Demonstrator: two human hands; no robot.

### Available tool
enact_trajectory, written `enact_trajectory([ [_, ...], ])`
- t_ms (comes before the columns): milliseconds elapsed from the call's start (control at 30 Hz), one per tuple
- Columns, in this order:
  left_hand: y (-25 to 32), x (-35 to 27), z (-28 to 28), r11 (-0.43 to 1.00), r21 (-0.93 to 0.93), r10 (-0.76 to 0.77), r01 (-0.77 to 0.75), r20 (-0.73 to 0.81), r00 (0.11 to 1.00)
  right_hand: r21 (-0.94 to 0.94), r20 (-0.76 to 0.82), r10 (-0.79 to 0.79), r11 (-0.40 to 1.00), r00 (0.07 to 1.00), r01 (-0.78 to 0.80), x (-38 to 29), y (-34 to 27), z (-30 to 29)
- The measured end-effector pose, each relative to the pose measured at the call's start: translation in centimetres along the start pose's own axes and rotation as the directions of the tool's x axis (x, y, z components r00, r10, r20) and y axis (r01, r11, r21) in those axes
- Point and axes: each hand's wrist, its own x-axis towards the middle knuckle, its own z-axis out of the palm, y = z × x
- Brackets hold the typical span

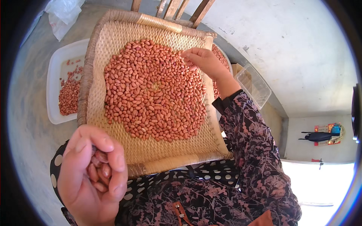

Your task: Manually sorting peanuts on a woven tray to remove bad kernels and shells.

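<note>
A woven winnowing basket with a thick bound rim rests across my lap, and a broad layer of red-skinned peanuts covers its middle. My left hand, raised in front of the basket's near left corner, is curled around several peanuts, some of them darker. Over the upper right edge of the peanut layer, my right hand has its thumb and fingertips brought together. Whether a peanut is pinched there I cannot tell.
Left of the basket, a white plastic tub on the floor holds more peanuts. To the right stand a partly hidden round container of peanuts and a clear plastic box. A wooden chair is behind; a plastic bag lies upper left.
</note>
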Motion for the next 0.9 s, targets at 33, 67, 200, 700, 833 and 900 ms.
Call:
enact_trajectory([
  [33, 0.2, 0.1, 0.0, 1.0, -0.003, -0.006, 0.006, -0.001, 1.0, 0.021, 0.014, 0.092, 0.995, 0.996, -0.092, 0.4, 1.2, 0.0],
  [67, 0.3, 0.1, -0.1, 1.0, 0.005, 0.024, -0.024, 0.019, 1.0, 0.02, 0.014, 0.097, 0.995, 0.995, -0.097, 0.8, 2.3, 0.1],
  [200, 0.8, 0.2, -0.5, 0.998, -0.023, 0.054, -0.053, 0.054, 0.997, 0.202, 0.044, 0.126, 0.97, 0.991, -0.132, 2.1, 4.3, 0.3],
  [700, 1.0, -0.1, -0.6, 0.996, 0.015, 0.086, -0.086, 0.038, 0.996, 0.328, -0.114, 0.138, 0.94, 0.984, -0.094, 2.3, 4.9, -0.5],
  [833, 0.9, -0.1, -0.7, 0.996, 0.014, 0.091, -0.091, 0.029, 0.995, 0.415, -0.201, 0.03, 0.908, 0.979, 0.058, 1.7, 4.2, -2.2],
  [900, 1.0, -0.2, -0.6, 0.996, 0.019, 0.091, -0.092, 0.015, 0.996, 0.351, -0.215, -0.003, 0.933, 0.977, 0.08, 1.5, 3.7, -2.5],
])
